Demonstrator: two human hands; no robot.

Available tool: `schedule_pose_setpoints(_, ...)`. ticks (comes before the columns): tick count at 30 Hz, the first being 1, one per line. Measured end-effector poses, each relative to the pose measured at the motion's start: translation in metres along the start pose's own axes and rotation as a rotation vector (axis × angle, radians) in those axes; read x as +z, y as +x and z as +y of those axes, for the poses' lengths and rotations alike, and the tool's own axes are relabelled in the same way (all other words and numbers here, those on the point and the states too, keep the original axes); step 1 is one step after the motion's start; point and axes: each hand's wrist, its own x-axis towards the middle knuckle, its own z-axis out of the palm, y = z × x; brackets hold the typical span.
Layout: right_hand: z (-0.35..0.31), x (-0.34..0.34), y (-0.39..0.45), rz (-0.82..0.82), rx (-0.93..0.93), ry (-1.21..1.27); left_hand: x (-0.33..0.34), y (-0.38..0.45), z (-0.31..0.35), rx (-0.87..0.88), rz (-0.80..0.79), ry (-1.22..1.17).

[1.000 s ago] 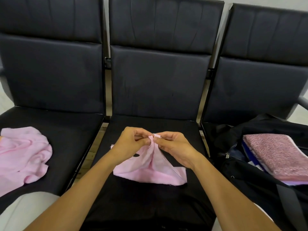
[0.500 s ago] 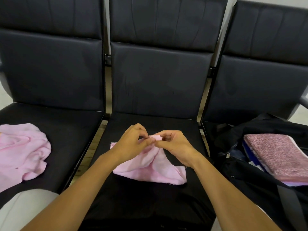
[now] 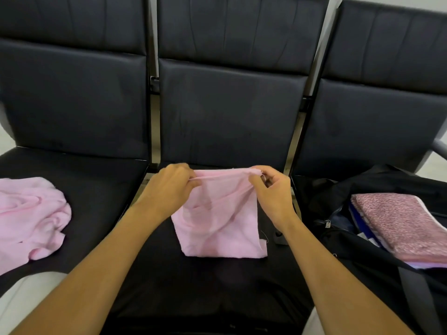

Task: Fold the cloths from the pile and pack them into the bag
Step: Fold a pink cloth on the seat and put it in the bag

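Note:
A small pink cloth [image 3: 221,221] hangs over the middle seat, its lower edge resting on the cushion. My left hand [image 3: 168,189] pinches its top left corner and my right hand [image 3: 272,189] pinches its top right corner, so the top edge is stretched between them. A crumpled pile of pink cloths [image 3: 29,221] lies on the left seat. On the right seat sits an open black bag [image 3: 358,247] with a folded speckled pink cloth [image 3: 396,223] on top of other folded cloths inside.
Three black padded seats [image 3: 229,112] stand in a row with metal frames between them. A small dark object [image 3: 280,236] lies on the middle seat beside my right wrist. A grey bag strap [image 3: 416,293] runs down at the lower right.
My hands were together at the cloth's top; they have moved apart and lifted, spreading the cloth's top edge wide and raising it off the seat.

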Motion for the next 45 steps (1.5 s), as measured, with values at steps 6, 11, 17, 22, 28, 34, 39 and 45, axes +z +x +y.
schedule_pose_setpoints(6, -0.011, 0.001, -0.002, 0.195, -0.200, -0.046, -0.020, 0.007, 0.011, 0.036, -0.062, 0.025)
schedule_pose_setpoints(11, -0.015, -0.002, -0.005, 0.255, -0.280, -0.037, -0.035, -0.001, 0.008, 0.239, 0.263, 0.015)
schedule_pose_setpoints(17, -0.022, 0.001, -0.006, 0.345, -0.276, -0.007, -0.039, -0.002, 0.006, 0.355, 0.459, 0.095)
schedule_pose_setpoints(22, -0.024, 0.004, -0.005, 0.323, -0.335, 0.017, -0.042, -0.001, 0.000, 0.370, 0.468, 0.019)
schedule_pose_setpoints(28, -0.028, 0.005, -0.006, 0.295, -0.378, 0.030, -0.048, -0.002, 0.003, 0.345, 0.464, -0.126)
schedule_pose_setpoints(34, -0.027, 0.004, -0.006, 0.308, -0.397, -0.016, -0.046, -0.005, 0.013, 0.170, 0.332, -0.676)
schedule_pose_setpoints(39, -0.028, 0.002, -0.005, 0.279, -0.369, -0.011, -0.038, -0.004, 0.009, -0.017, 0.148, -0.740)
schedule_pose_setpoints(45, -0.026, 0.003, -0.004, 0.263, -0.234, -0.022, -0.033, -0.005, 0.009, -0.069, 0.058, -0.811)
